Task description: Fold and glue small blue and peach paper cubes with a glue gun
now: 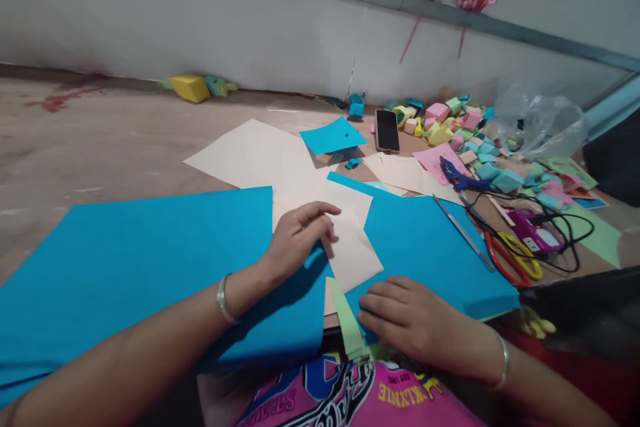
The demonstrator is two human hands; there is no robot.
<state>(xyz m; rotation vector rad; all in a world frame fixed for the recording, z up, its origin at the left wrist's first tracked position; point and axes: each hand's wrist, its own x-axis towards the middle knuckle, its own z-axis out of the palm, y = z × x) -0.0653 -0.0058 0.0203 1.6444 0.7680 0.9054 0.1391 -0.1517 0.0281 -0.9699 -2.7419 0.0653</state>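
Observation:
My left hand (297,240) is raised over the right edge of a large blue paper sheet (160,253). Its index finger points out, the other fingers bend loosely, and nothing shows in them. My right hand (415,320) lies flat, palm down, on the near left corner of another blue sheet (410,233). Between the two blue sheets are cream paper pieces (353,257). A strip of light green paper (349,320) pokes out beside my right fingers. Farther back lies a larger cream sheet (250,153).
Scissors (507,260), tweezers (463,230), a blue glue gun (463,177) and a purple box with black cable (535,233) sit at the right. Behind them are a phone (387,131), many small folded paper pieces (460,123) and a plastic bag (545,123). A wall (280,33) bounds the back.

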